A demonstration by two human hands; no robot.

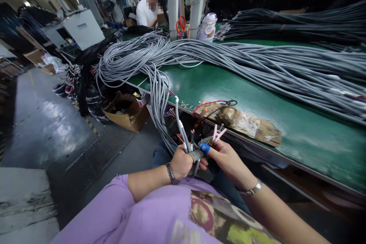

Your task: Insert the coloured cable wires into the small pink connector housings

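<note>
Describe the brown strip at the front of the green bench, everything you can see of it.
The brown strip is long and flat; whether it is wood or cardboard, I cannot tell. Shiny, clear-looking tape covers its middle, wrinkled and whitish, while its right end shows more plain brown. A rough brownish lump sits toward its left end, where a red wire and black cable also lie. It rests slantwise along the near edge of the green bench.
</note>
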